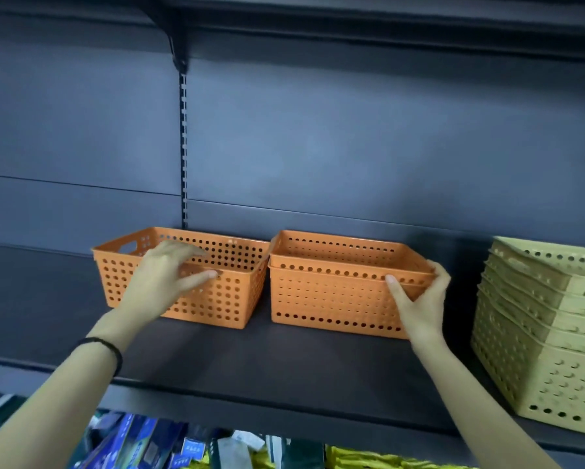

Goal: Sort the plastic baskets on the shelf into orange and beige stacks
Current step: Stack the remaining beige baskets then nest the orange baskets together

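Observation:
A single orange perforated basket [226,299] stands on the dark shelf [267,363] at the left. My left hand [164,282] rests over its front rim, fingers spread, thumb against the front wall. To its right sits a short stack of orange baskets [328,292], one nested in another. My right hand [419,299] grips the stack's front right corner, thumb on the front wall just under the rim. A tall stack of beige baskets [551,336] stands at the far right of the shelf.
The shelf's front edge [250,411] runs across below my forearms. A shelf above [385,25] overhangs the space. Boxed and packaged goods [142,441] fill the level below. A gap of bare shelf separates the orange stack from the beige stack.

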{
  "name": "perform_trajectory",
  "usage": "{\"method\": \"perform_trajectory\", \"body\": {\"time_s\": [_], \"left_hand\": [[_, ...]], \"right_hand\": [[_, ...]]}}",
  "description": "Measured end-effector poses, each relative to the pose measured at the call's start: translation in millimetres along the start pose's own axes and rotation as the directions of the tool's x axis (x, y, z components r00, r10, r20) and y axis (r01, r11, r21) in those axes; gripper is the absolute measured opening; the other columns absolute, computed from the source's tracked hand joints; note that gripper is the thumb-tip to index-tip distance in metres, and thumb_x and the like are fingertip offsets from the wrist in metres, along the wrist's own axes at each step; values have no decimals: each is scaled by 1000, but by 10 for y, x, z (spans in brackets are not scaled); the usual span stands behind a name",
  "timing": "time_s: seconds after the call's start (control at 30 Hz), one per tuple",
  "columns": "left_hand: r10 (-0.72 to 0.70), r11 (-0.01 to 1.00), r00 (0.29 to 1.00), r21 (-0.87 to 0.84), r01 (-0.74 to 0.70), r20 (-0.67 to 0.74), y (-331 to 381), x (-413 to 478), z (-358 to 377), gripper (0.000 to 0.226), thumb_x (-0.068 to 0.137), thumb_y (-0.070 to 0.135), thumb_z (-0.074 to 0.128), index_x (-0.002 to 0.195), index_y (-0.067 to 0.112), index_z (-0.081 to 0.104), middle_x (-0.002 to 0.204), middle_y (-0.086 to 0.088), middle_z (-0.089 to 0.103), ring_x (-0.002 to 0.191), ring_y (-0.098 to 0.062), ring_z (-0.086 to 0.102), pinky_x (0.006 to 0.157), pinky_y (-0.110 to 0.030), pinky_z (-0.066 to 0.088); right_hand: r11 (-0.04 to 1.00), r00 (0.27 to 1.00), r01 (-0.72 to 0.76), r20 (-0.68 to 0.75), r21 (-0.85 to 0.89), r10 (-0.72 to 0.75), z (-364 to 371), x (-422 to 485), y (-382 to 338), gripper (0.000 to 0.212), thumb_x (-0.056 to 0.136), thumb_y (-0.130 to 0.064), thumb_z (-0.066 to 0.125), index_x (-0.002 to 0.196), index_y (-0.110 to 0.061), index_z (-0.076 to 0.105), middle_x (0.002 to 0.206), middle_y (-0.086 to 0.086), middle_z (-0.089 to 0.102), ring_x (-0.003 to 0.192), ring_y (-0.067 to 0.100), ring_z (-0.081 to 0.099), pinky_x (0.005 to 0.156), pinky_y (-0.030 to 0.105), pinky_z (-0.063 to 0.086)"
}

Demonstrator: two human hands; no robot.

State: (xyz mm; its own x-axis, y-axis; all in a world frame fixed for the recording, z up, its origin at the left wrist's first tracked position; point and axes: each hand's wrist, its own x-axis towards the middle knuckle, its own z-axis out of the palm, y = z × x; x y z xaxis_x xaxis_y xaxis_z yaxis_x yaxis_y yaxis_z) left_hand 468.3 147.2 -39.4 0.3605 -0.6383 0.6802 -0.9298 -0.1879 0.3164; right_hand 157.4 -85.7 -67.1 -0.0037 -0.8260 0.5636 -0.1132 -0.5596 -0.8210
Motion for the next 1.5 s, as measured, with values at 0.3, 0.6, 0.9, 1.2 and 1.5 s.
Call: {"method": "perform_trajectory", "body": {"time_s": [0.3,0.6,0.9,1.2,1.5], "left_hand": [[-77,990,996,112,82,-45,-506,-12,25,43,72,47,73,94,10,69,90,-4,67,107,-33,56,102,-41,10],[-34,996,888,59,69,-458,28,312,-149,28,77,29,75,91,6,67,79,-7,62,103,-35,49,105,-54,10],[84,996,765,73,-49,-639,444,818,-250,33,81,39,67,92,8,66,83,-4,61,107,-30,48,104,-45,7],[235,960,848,-21,-278,-476,1052,1043,403,34,78,42,69,93,12,67,88,4,61,105,-26,51,107,-44,6],[333,920,861,-69,-386,-384,1304,1162,605,37,81,46,65,105,18,68,101,4,65,109,-19,49,106,-37,13]], "right_hand": [[996,999,-32,-22,81,34,79,-38,104,83,79,-29,75,140,-26,19,141,8,37,125,22,44,102,37,39],[985,998,-65,-6,161,67,128,-77,63,81,78,-32,76,137,-35,21,136,0,39,120,19,46,99,39,43],[979,988,-113,122,169,93,263,-34,-20,64,80,-27,74,122,-38,28,125,-3,45,112,18,52,95,46,49],[980,958,-45,285,195,-13,343,101,-355,59,84,-52,59,136,-45,33,151,-15,24,135,4,27,106,26,28],[980,943,115,294,162,-159,471,354,-613,96,76,-36,77,138,-58,7,133,-12,52,120,9,53,99,48,46]]}}
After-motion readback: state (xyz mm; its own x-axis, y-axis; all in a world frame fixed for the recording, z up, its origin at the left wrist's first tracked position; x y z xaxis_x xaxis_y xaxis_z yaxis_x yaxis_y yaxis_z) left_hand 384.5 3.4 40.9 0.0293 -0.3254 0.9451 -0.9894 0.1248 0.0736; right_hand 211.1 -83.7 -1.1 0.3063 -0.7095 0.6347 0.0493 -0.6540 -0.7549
